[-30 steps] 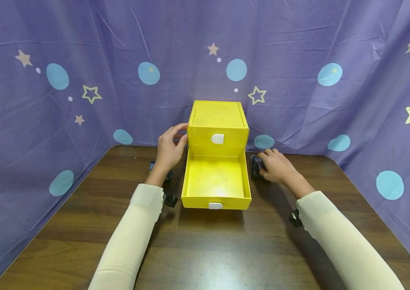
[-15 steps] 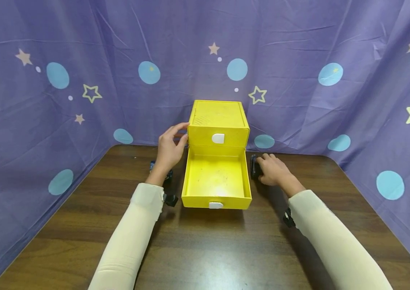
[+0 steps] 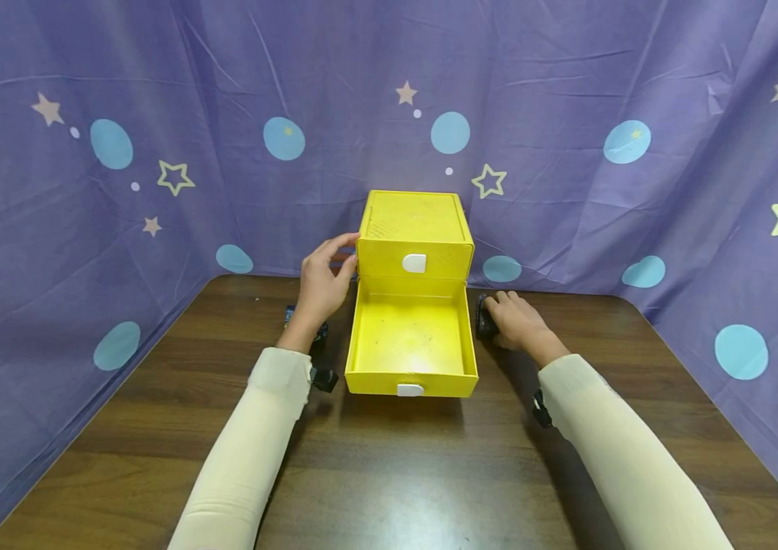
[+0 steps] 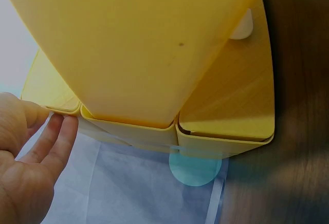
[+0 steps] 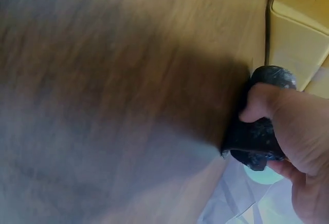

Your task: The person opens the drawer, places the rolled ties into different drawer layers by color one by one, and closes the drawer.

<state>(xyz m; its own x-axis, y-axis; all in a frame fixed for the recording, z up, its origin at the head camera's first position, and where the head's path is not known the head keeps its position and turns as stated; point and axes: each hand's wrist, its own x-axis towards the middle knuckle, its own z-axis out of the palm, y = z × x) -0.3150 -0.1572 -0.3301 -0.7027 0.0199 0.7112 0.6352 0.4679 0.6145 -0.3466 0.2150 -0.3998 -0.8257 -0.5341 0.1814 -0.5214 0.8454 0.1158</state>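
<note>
A yellow drawer unit [image 3: 416,218] stands at the back of the table, its middle drawer [image 3: 405,332] pulled out with nothing inside. My left hand [image 3: 322,283] is at the unit's upper left side. In the left wrist view, fairly straight fingertips [image 4: 66,126] and the thumb touch the edge of the top compartment. To the right of the unit, my right hand [image 3: 518,325] grips a black object with pale speckles [image 5: 259,134]. The thumb lies across this object, which has rounded ends; its kind I cannot tell. It stands close beside the unit.
Behind my left wrist, a small dark blue thing [image 3: 322,333] lies partly hidden on the brown wooden table [image 3: 389,466]. A purple curtain [image 3: 533,92] with stars and dots hangs close behind the unit and along both sides.
My right hand has shifted left, closer to the drawer unit, and its fingers have closed further round the black object. The left hand and the drawers have stayed in place.
</note>
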